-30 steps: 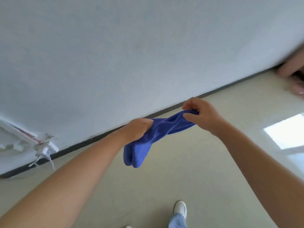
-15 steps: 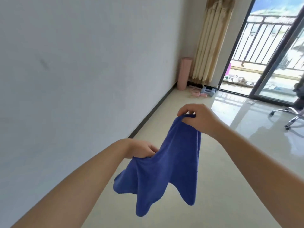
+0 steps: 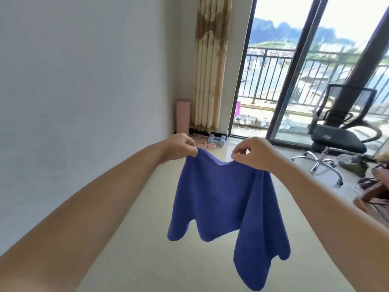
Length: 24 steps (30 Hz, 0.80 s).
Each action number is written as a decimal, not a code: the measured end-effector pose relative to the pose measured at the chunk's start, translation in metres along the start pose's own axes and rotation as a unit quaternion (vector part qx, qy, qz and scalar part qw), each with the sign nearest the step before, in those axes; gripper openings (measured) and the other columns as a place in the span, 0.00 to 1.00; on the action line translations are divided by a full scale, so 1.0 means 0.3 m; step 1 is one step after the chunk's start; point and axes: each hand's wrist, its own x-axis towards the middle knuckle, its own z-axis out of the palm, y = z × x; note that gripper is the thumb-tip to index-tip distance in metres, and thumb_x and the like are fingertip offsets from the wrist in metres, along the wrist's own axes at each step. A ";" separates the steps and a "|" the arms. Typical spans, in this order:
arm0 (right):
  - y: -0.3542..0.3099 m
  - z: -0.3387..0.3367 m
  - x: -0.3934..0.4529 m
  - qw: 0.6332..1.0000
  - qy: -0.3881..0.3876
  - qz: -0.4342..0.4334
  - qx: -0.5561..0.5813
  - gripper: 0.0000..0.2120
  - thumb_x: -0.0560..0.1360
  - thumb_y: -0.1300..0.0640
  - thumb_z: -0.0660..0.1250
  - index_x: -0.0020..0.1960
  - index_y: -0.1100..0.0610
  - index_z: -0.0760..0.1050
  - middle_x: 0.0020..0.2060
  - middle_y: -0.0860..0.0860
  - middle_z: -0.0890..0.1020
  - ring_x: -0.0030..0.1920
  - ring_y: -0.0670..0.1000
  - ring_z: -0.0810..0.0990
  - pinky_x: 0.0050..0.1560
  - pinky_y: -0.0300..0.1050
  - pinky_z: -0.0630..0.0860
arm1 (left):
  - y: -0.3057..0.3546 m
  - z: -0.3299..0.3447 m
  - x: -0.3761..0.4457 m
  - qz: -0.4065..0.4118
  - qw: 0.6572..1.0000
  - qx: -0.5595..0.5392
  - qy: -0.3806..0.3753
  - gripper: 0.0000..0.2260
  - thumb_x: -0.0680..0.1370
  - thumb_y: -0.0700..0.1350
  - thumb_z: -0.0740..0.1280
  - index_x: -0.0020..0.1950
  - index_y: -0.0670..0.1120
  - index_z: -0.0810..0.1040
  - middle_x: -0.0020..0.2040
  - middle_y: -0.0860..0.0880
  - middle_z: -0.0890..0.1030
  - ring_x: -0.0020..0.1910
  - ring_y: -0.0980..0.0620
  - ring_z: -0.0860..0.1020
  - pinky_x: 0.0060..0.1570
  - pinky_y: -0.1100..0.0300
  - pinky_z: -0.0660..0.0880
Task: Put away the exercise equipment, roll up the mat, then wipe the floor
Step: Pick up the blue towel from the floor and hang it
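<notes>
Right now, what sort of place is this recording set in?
Most likely a room in a flat, used for home workouts. A sliding glass door opens onto a railed balcony, a curtain hangs beside it, and a rolled pink mat and small dumbbells sit in the corner.

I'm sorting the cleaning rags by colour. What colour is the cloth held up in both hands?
Plain blue, no pattern. The cloth shows clearly in the head view, hanging between the left hand and right hand.
</notes>
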 end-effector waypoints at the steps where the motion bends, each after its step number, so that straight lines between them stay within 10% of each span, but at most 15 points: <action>1: 0.053 -0.040 0.087 1.000 0.000 -0.004 -0.013 0.07 0.74 0.59 0.67 0.46 0.61 0.82 0.36 0.51 0.77 0.39 0.48 0.73 0.37 0.35 0.66 | 0.031 -0.026 0.105 0.020 1.000 -0.012 0.007 0.08 0.63 0.44 0.59 0.26 0.47 0.61 0.28 0.51 0.61 0.29 0.54 0.59 0.31 0.63 0.56; 10: 0.400 -0.366 0.875 0.994 0.105 -0.011 0.020 0.10 0.76 0.58 0.65 0.51 0.63 0.81 0.31 0.45 0.73 0.32 0.41 0.68 0.34 0.31 0.62 | 0.234 -0.300 0.972 0.117 0.985 -0.079 0.099 0.10 0.79 0.39 0.61 0.39 0.49 0.71 0.37 0.47 0.74 0.35 0.54 0.72 0.36 0.66 0.68; 17: 0.664 -0.413 1.551 0.986 0.137 -0.089 -0.029 0.15 0.79 0.58 0.59 0.50 0.68 0.79 0.42 0.55 0.73 0.45 0.54 0.73 0.44 0.41 0.66 | 0.233 -0.472 1.563 0.237 0.911 0.240 0.238 0.11 0.80 0.40 0.61 0.57 0.41 0.81 0.51 0.46 0.84 0.47 0.53 0.78 0.44 0.68 0.68; 24: 0.802 -0.490 2.243 0.975 0.165 -0.149 -0.023 0.17 0.79 0.58 0.58 0.34 0.62 0.73 0.32 0.47 0.65 0.41 0.51 0.69 0.41 0.39 0.60 | 0.286 -0.721 2.143 0.131 0.850 0.351 0.370 0.13 0.81 0.44 0.57 0.57 0.42 0.79 0.48 0.43 0.77 0.50 0.45 0.76 0.42 0.62 0.65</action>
